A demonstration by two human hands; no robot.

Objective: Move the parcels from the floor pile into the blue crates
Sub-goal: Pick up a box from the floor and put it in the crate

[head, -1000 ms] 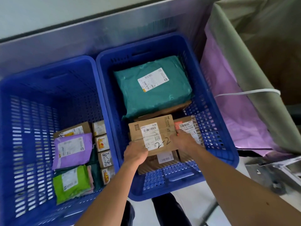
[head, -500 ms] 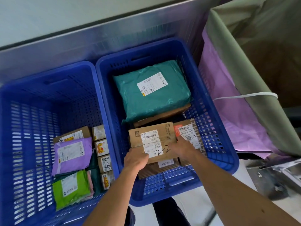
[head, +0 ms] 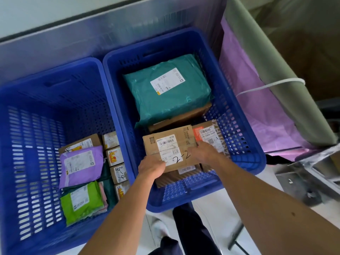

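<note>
Pale floor is showing below my wrists while I am lowering a cardboard parcel (head: pixel 169 144) marked "2-2" into the right blue crate (head: pixel 239 129). My left hand (head: pixel 151 165) is clamping its near left corner and my right hand (head: pixel 203 152) is gripping its right edge. Under my grip, uneven boxes are lying, so the parcel could be tipping or sliding forward if I am letting go unevenly. It is looking flat, brown, taped, with white labels. Beyond my grip a teal mailer (head: pixel 169 89) is resting; the left blue crate (head: pixel 36 144) is sitting beside my left hand.
</note>
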